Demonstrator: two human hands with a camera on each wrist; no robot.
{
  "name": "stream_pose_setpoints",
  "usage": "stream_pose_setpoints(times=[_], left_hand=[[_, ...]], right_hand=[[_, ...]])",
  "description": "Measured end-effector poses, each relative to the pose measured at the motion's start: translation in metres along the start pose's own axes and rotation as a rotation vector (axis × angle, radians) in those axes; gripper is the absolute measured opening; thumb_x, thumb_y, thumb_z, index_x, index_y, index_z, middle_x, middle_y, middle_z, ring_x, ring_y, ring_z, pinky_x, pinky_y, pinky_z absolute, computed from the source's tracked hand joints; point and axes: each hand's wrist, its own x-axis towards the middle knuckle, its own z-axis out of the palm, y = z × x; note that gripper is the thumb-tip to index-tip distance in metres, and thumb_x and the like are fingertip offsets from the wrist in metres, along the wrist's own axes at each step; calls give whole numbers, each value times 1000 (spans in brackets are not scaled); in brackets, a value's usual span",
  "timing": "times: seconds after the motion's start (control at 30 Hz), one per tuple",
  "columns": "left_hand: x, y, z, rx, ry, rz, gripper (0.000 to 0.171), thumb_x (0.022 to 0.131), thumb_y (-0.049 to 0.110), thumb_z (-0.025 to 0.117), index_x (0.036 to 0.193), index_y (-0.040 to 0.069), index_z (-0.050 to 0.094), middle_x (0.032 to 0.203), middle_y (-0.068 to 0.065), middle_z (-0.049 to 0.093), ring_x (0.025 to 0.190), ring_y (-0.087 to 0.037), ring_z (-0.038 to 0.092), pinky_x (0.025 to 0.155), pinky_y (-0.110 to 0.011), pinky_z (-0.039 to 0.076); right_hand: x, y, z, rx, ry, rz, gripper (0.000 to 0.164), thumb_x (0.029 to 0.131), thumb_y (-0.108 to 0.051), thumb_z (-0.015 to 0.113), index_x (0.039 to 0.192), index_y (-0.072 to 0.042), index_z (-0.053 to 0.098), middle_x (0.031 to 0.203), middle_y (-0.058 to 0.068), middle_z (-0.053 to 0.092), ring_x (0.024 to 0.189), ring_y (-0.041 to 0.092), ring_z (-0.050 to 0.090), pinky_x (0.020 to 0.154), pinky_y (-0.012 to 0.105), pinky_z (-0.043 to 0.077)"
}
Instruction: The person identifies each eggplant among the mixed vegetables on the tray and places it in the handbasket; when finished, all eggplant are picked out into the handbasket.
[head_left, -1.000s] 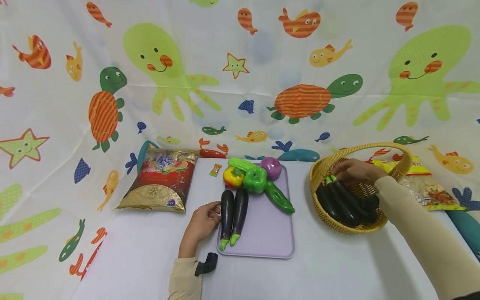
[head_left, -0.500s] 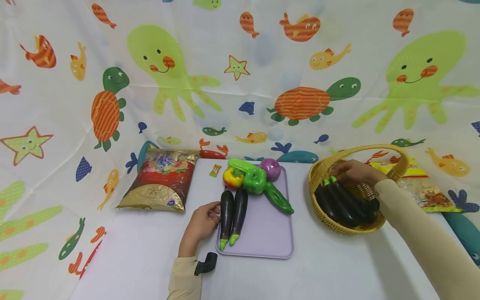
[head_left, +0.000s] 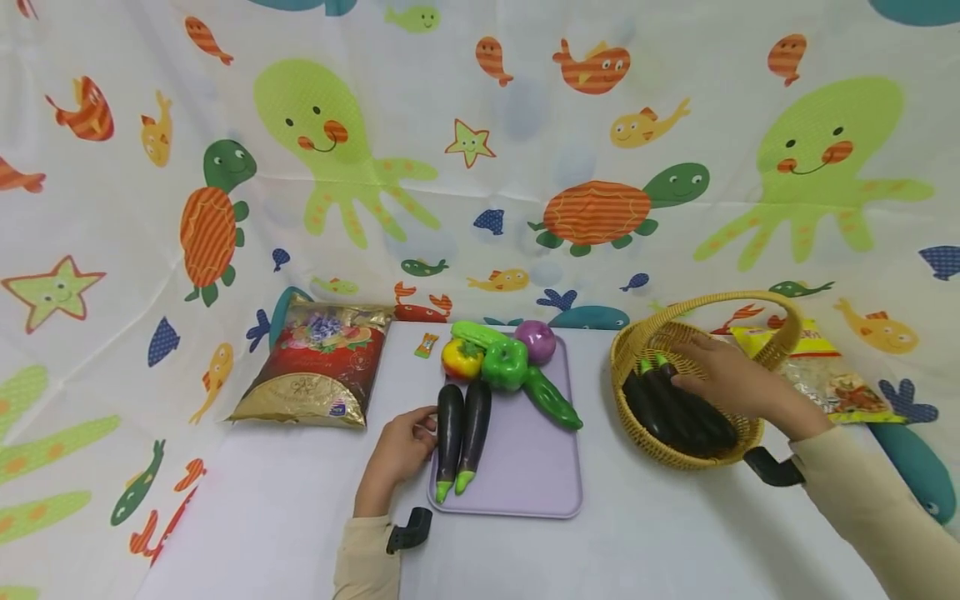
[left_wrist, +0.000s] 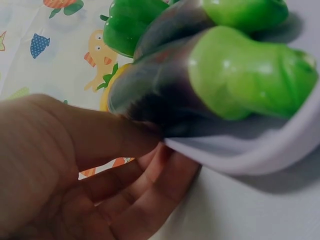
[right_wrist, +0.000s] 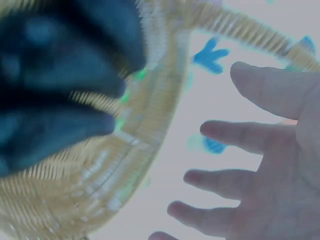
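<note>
My left hand (head_left: 399, 450) pinches the left rim of a lilac tray (head_left: 532, 471), thumb above and fingers under it in the left wrist view. Right beside the thumb lies a dark eggplant (head_left: 450, 433) with a green stem end. A second eggplant (head_left: 473, 425) rests alongside it on the tray. Over the wicker basket (head_left: 637, 433), my right hand (head_left: 723, 379) is spread and holds nothing. Several eggplants (head_left: 667, 408) lie inside, their green ends toward the back. In the right wrist view the fingers (right_wrist: 235, 136) are apart from the eggplants.
A green bell pepper (head_left: 506, 364), a yellow-red pepper (head_left: 462, 358), a purple onion (head_left: 536, 342) and a long green pepper (head_left: 552, 400) fill the tray's back. A red-gold bag (head_left: 318, 358) stands left, a yellow-topped bag (head_left: 840, 387) behind the basket. The basket's handle (head_left: 697, 300) arches high.
My right hand has let go of the eggplants' stem end in the basket, lifted and spread its fingers. The left hand keeps its hold on the tray. The head view has shifted slightly.
</note>
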Motion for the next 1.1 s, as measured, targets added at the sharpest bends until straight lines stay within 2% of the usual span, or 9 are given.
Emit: stream_pose_setpoints(times=[0.1, 0.23, 0.3, 0.4, 0.53, 0.7, 0.8, 0.93, 1.1], left_hand=[[0, -1, 0, 10, 4, 10, 47, 72, -10, 55, 117, 3, 60, 85, -6, 58, 59, -11, 53, 52, -26, 47], [0, -1, -1, 20, 10, 4, 48, 72, -10, 55, 117, 4, 60, 84, -5, 58, 60, -11, 53, 53, -25, 47], [0, -1, -1, 14, 2, 4, 48, 72, -11, 55, 117, 3, 60, 85, -6, 58, 60, -12, 53, 53, -26, 47], [1, -1, 0, -3, -7, -3, 48, 72, -11, 55, 118, 3, 60, 85, -6, 58, 61, -12, 54, 53, -26, 48], [1, 0, 1, -14, -8, -23, 47, 73, -12, 55, 118, 2, 59, 86, -6, 57, 62, -12, 54, 53, -26, 48], [0, 0, 1, -27, -10, -30, 48, 73, -12, 55, 118, 2, 59, 86, -7, 57, 62, -13, 54, 53, -26, 48], [0, 0, 1, -26, -5, -21, 48, 72, -12, 55, 118, 2, 59, 86, -8, 58, 63, -13, 54, 52, -26, 48], [0, -1, 3, -36, -12, -8, 48, 72, -11, 56, 118, 1, 59, 86, -8, 58, 63, -13, 55, 52, -26, 49], [1, 0, 2, -33, -4, -19, 48, 72, -10, 57, 119, 4, 59, 86, -7, 58, 62, -13, 55, 52, -27, 49]], right_hand=[[-25, -25, 8, -34, 116, -7, 58, 90, -36, 55, 132, 2, 44, 136, 35, 29, 123, 55, 23, 92, 68, 24], [-50, -62, 33, -46, 300, -17, 56, 87, -33, 59, 132, -3, 45, 139, 32, 26, 127, 53, 17, 91, 69, 22], [-56, -83, 50, -62, 377, -22, 55, 84, -30, 64, 131, -5, 47, 138, 30, 30, 127, 51, 19, 91, 68, 24], [-58, -112, 76, -83, 424, -43, 55, 80, -30, 67, 129, -8, 51, 137, 25, 36, 127, 47, 24, 91, 65, 28], [-48, -148, 112, -63, 402, -112, 52, 81, -31, 65, 128, -11, 53, 128, 20, 48, 123, 41, 35, 95, 58, 32], [-29, -187, 145, -27, 270, -201, 49, 85, -33, 62, 129, -15, 52, 117, 12, 56, 114, 31, 45, 91, 50, 39], [-17, -206, 160, -12, 223, -249, 48, 86, -33, 60, 129, -16, 51, 111, 9, 58, 109, 28, 48, 86, 47, 42], [-8, -221, 175, -21, 248, -305, 47, 85, -34, 61, 128, -17, 52, 101, 6, 58, 102, 26, 50, 79, 43, 45], [-3, -230, 187, -55, 315, -346, 50, 83, -38, 62, 128, -18, 52, 95, 6, 56, 96, 24, 49, 71, 38, 43]])
